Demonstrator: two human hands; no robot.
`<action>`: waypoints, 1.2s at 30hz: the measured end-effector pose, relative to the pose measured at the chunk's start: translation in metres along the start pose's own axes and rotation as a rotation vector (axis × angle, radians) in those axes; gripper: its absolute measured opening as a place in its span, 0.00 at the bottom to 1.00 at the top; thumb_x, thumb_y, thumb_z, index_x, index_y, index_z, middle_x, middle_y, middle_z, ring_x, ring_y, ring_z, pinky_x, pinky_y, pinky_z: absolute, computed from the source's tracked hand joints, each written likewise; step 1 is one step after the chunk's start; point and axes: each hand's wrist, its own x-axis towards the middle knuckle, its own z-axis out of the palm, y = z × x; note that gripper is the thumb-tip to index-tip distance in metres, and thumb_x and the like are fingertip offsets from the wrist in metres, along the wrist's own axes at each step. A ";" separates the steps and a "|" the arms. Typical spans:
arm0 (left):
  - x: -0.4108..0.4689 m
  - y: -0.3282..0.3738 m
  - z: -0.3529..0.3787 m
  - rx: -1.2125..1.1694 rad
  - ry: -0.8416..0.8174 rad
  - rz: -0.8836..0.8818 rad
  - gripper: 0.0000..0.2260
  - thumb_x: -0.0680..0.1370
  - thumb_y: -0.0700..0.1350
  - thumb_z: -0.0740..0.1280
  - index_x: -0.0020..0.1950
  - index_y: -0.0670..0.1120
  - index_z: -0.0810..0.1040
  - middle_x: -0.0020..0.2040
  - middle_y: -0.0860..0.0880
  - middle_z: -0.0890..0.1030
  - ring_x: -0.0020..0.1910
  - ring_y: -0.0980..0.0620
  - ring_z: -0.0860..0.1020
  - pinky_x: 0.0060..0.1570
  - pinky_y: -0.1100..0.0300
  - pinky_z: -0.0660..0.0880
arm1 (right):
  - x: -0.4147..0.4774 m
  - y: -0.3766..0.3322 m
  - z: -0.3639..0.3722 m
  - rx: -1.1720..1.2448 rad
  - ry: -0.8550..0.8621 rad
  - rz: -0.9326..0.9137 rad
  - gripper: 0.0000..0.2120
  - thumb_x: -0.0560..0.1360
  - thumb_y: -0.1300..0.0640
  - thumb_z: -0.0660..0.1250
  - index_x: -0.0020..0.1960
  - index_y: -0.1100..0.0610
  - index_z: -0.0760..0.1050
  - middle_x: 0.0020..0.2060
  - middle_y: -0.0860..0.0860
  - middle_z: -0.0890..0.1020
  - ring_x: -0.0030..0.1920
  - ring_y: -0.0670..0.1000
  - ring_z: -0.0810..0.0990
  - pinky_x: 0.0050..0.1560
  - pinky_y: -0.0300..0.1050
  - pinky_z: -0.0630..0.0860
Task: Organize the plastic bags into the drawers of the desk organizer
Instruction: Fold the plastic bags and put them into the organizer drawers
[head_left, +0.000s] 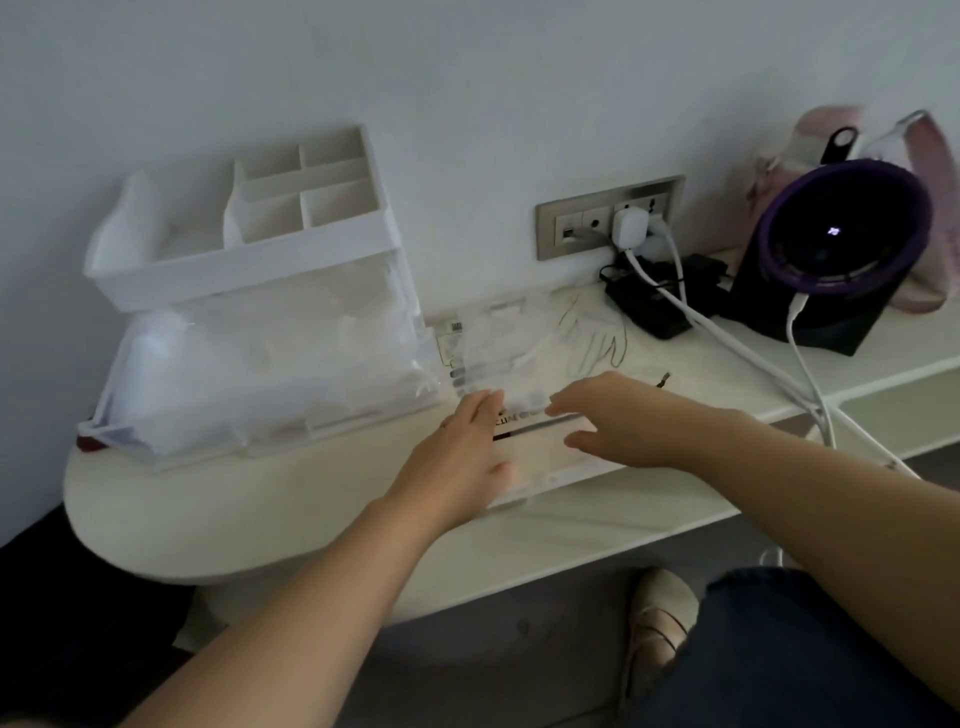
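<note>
Bags (519, 358) lie stacked right of organizer (260, 249), whose drawer (208, 415) is out to receive them. Left hand (462, 452) and right hand (618, 421) rest flat on top, gripping nothing, probably squaring the stack.

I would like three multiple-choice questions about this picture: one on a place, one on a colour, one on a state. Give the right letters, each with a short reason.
1. Where does the desk organizer stand?
A. at the left end of the desk
B. at the right end
C. on the floor

2. What colour is the rim of the round device?
A. green
B. purple
C. yellow

3. The organizer's bottom drawer is:
A. shut
B. lying on the floor
C. pulled open, with plastic bags inside

Answers:
1 A: it stands leftmost on the desk.
2 B: a purple ring surrounds its dark face.
3 C: its front juts out, full of bags.
</note>
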 end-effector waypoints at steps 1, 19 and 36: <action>0.001 0.000 -0.001 -0.034 -0.001 -0.026 0.34 0.77 0.51 0.63 0.77 0.50 0.47 0.76 0.56 0.50 0.71 0.50 0.63 0.58 0.58 0.68 | 0.004 -0.002 0.001 -0.035 -0.014 -0.016 0.24 0.78 0.52 0.62 0.73 0.50 0.63 0.73 0.47 0.65 0.72 0.49 0.62 0.70 0.44 0.61; 0.007 -0.002 -0.004 -0.086 0.038 -0.067 0.48 0.74 0.54 0.69 0.75 0.51 0.31 0.75 0.56 0.31 0.75 0.52 0.55 0.61 0.63 0.63 | 0.031 -0.017 0.015 -0.387 0.042 0.037 0.11 0.76 0.65 0.62 0.55 0.56 0.77 0.50 0.53 0.79 0.43 0.53 0.79 0.39 0.43 0.74; 0.002 -0.002 -0.008 -0.083 0.074 -0.045 0.36 0.75 0.57 0.65 0.77 0.55 0.48 0.76 0.60 0.42 0.71 0.51 0.64 0.63 0.56 0.68 | 0.001 0.010 -0.028 0.581 0.208 0.173 0.14 0.70 0.45 0.71 0.34 0.55 0.76 0.27 0.42 0.80 0.28 0.40 0.76 0.33 0.34 0.71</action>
